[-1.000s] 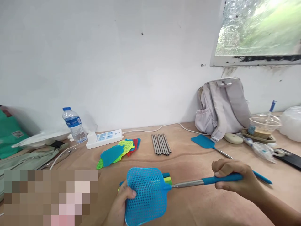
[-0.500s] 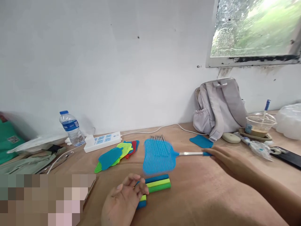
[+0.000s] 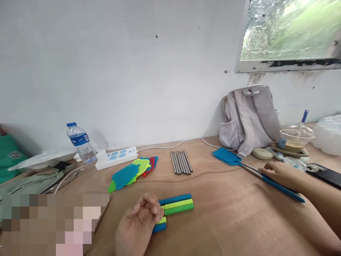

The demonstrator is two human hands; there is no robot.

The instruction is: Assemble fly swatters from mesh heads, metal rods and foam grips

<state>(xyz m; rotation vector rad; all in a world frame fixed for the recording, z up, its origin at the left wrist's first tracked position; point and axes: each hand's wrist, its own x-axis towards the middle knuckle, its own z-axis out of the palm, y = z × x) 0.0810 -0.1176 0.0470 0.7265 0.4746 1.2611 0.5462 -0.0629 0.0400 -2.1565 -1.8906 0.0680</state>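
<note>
At the right, my right hand point(image 3: 279, 174) is closed over the handle of a blue fly swatter point(image 3: 246, 166), which lies on the table over another blue swatter. Their mesh heads overlap beside the backpack. My left hand point(image 3: 140, 222) rests palm up at the front with loosely curled fingers and nothing in them. Beside it and partly behind its fingers lie blue, yellow and green handles point(image 3: 177, 206). Several metal tubes point(image 3: 181, 162) lie side by side near the middle. Left of them, loose swatter heads point(image 3: 126, 176) in blue, green, yellow and red are fanned out.
A white power strip point(image 3: 117, 158) and a water bottle point(image 3: 80, 142) stand at the back left. At the back right are a grey backpack point(image 3: 250, 117), a plastic cup point(image 3: 295, 138) and a black phone-like object point(image 3: 326, 174). A cable runs along the wall.
The blue swatter has moved right, from over the metal tubes to beside the backpack, carried by my right hand. The tubes are now uncovered. My left hand has hardly moved.
</note>
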